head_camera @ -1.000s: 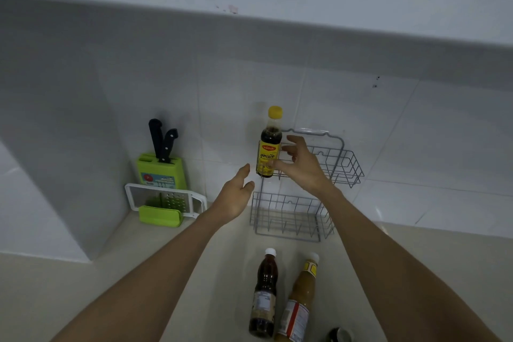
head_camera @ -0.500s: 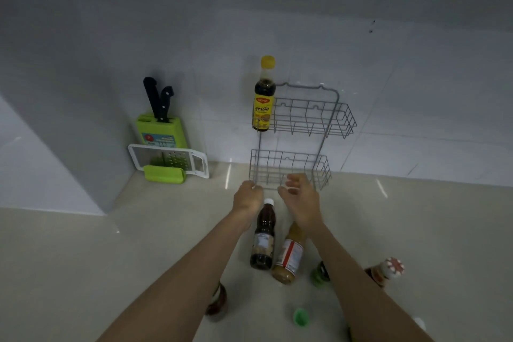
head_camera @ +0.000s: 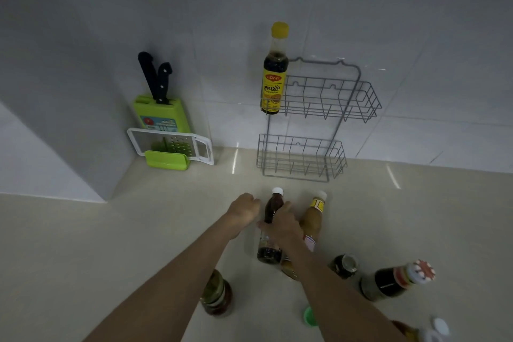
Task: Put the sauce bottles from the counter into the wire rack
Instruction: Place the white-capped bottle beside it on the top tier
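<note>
Both hands now down on the tabletop (head_camera: 111,244), away from the wire rack (head_camera: 319,97) where a second ago the right one was setting the yellow-capped bottle (head_camera: 273,75) into place. That bottle now standing upright at the left end of the rack's upper basket, free of any hand: first item delivered. Lower basket (head_camera: 301,158) bare, and the rest of the upper one too. Right hand (head_camera: 280,226) wrapped around the dark white-capped bottle (head_camera: 270,230) just near of the rack, grip clamped on its middle, fingers hiding most of the label; bottle apparently not yet lifted, base seemingly on the tabletop. Left hand (head_camera: 244,209) just beside it on the left, loosely curled, grip together on nothing visible. Tan sauce bottle (head_camera: 312,219) touching or nearly touching the dark one on its right side. Further bottles waiting nearer: a green-lidded jar (head_camera: 215,296) to the left, a small dark bottle (head_camera: 344,265) and a larger dark bottle with a patterned cap (head_camera: 397,280) to the right. Knife block (head_camera: 161,111) and grater (head_camera: 169,144) far left, out of the way. Likely next: lift of the dark bottle toward the rack, with care not to knock over its tan neighbour.
</note>
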### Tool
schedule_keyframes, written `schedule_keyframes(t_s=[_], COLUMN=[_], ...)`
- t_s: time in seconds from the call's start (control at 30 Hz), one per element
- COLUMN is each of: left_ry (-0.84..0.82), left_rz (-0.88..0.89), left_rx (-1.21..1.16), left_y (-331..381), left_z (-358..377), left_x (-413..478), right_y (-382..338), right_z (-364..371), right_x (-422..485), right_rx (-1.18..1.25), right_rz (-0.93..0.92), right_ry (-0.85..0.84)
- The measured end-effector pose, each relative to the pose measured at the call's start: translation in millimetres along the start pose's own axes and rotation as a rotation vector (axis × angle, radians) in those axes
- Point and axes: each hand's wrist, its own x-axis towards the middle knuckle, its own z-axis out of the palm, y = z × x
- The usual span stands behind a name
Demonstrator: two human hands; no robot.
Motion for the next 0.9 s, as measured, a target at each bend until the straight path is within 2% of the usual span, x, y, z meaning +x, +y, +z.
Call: schedule_keyframes(t_s=[0.2,0.33,0.47,0.53,0.63,0.9], left_ry=[0.029,0.062,0.083,0.090,0.144,0.284], left_rz=[0.025,0.045,0.078,0.119,0.183,0.491], left_rx=[-0.041,-0.078,-0.116,-0.134,-0.145,-0.108], left_y=[-8,-4,10,20,42,102], left_z=[-5,-10,-20,-26,-33,-44], left_x=[6,4,-4,-5,-14,-31], right_y=[2,12,21,15,1,-59], right_z=[-5,-28,-56,-75,-109,-211], right_x=[-2,-8,-16,-20,-31,-40], right_rx=[0.120,0.544,1.006,1.137,1.098,0.969], right_rz=[0.058,0.115,0.104,0.055,-0.112,-0.534], right_ry=[0.015,-0.016,-0.112,-0.112,-0.054,0.085])
